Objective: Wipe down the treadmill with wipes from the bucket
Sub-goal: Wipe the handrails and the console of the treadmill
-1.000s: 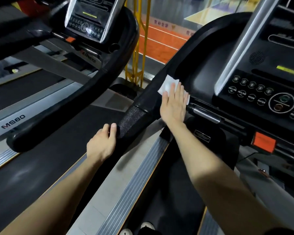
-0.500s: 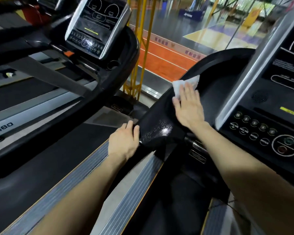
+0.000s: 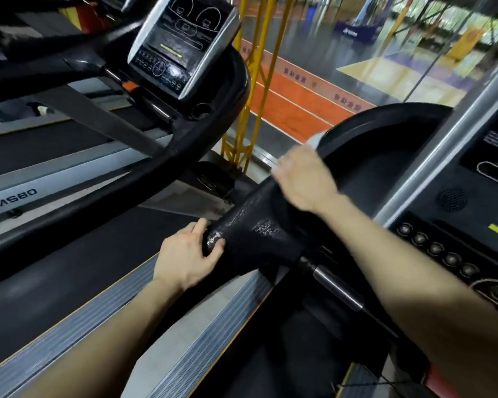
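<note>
Two hands are sharing the rail (image 3: 256,234) running 7 to 1 o'clock: left hand (image 3: 184,259) gripping low, right hand (image 3: 302,179) pressing wipe (image 3: 315,140) higher, finger curl blurred.

Treadmill (image 3: 431,202): black, with its curved handrail (image 3: 385,116) running from centre toward 1 o'clock; the textured grip section glistens wet. Wipe (image 3: 316,139): white, blurred, lying on the handrail's outer edge, showing at 12 o'clock of the right hand (image 3: 302,179).

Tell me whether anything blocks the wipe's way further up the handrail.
Nothing visible does. The right hand holds the wipe on the handrail, whose curve ahead lies bare; the left hand grips it lower down.
</note>
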The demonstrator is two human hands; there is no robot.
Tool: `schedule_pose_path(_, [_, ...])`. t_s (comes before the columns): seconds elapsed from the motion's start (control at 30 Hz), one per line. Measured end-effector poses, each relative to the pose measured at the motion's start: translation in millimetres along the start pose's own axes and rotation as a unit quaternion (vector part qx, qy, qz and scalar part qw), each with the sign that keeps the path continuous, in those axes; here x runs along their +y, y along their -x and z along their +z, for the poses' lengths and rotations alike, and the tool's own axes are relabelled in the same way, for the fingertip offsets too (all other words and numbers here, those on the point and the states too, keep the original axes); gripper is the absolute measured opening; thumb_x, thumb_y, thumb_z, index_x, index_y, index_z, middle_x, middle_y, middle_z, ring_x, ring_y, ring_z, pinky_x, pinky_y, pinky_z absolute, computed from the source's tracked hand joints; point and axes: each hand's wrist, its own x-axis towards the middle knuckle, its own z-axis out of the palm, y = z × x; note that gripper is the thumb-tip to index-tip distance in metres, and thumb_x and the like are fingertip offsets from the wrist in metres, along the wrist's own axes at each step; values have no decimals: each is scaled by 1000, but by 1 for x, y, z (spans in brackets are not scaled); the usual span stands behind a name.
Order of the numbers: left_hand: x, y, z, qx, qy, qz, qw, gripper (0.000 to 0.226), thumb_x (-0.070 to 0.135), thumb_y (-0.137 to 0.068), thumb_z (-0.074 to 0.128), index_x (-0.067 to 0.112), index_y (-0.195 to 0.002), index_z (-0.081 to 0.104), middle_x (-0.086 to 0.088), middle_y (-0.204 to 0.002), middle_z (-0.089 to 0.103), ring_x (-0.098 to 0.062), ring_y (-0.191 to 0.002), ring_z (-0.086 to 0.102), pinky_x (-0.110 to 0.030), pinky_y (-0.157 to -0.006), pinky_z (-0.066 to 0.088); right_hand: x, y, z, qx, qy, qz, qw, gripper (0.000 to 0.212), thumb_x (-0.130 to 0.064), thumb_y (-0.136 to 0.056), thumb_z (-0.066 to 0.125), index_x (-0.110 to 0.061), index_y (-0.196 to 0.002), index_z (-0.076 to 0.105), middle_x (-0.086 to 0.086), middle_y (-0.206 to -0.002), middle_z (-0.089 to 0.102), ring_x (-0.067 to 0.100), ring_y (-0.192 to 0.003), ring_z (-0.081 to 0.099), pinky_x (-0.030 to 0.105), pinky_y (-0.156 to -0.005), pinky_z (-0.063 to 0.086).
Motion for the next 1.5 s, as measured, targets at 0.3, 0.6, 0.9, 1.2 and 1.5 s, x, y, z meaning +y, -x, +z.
schedule_pose_path(0.3, [-1, 1, -1, 17, 3, 3, 1000, 41, 69, -96, 42, 36, -117, 51, 12, -105, 67, -21, -98, 68, -41, -83, 54, 66, 0, -15, 3, 60, -69, 996, 48, -32, -110, 25, -14, -127, 66, 16, -130, 64, 43, -127, 53, 65, -112, 34])
schedule_pose_path(0.6, [-1, 0, -3, -18, 11, 9, 1000, 44, 65, -101, 30, 41, -135, 47, 17, -123, 62, -17, -112, 64, -43, -92, 53, -55, 48, -6, 9, -95, -123, 988, 42, -39, -109, 40, -14, -120, 71, 13, -132, 65, 38, -134, 49, 57, -118, 34])
schedule_pose_path(0.9, [46, -69, -9, -28, 68, 22, 997, 30, 58, -106, 30, 36, -117, 49, 12, -120, 58, -18, -115, 60, -45, -96, 51, 130, -8, -7, 36, -40, 189, 981, 51, -50, -112, 31, -28, -151, 56, 29, -173, 10, 42, -163, 4, 53, -133, 2])
schedule_pose_path(1.2, [69, -113, 10, -45, 151, 69, 985, 24, 47, -113, 33, 34, -115, 53, 12, -111, 61, -15, -107, 62, -50, -95, 52, -70, 87, 23, 15, -166, 106, 980, 62, -45, -113, 38, -31, -170, 17, 13, -178, 0, 25, -165, -8, 47, -134, 3])
schedule_pose_path(1.5, [68, -113, 10, -33, 128, 80, 988, 28, 42, -114, 35, 28, -128, 55, 6, -127, 63, -21, -120, 60, -46, -99, 49, 24, 2, 21, 45, -145, 272, 950, 67, -55, -112, 16, -22, -170, 19, 16, -177, -7, 27, -164, -13, 52, -133, 6])
